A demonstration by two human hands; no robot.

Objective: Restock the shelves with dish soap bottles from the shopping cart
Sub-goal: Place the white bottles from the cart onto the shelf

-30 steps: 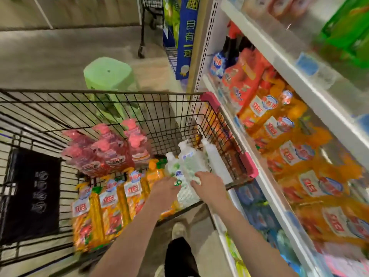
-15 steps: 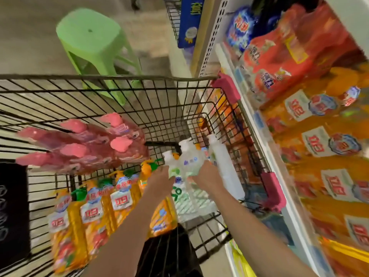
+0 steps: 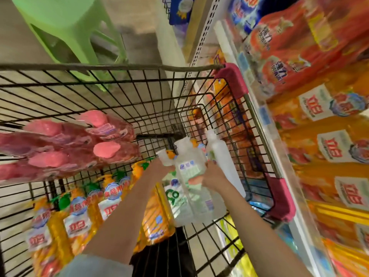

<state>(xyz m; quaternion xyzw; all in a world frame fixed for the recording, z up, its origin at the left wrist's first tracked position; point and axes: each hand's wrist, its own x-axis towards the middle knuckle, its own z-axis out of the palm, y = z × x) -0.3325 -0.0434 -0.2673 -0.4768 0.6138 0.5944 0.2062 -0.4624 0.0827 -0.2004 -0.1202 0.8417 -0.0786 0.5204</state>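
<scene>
Two clear dish soap bottles (image 3: pixel 189 172) upright inside the shopping cart (image 3: pixel 99 67), near its right wall. Left hand (image 3: pixel 159 166) curled round them from the cart's middle, right hand (image 3: pixel 213 176) clamped on their other flank. Just beyond, toward the cart's front, a tilted white bottle (image 3: pixel 223 162). Orange bottles (image 3: pixel 79 222) along the cart's near wall, pink bottles (image 3: pixel 111 150) heaped at its left. Past the front rim, a green stool (image 3: pixel 65 23); past the right rim, a stocked shelf (image 3: pixel 265 120).
</scene>
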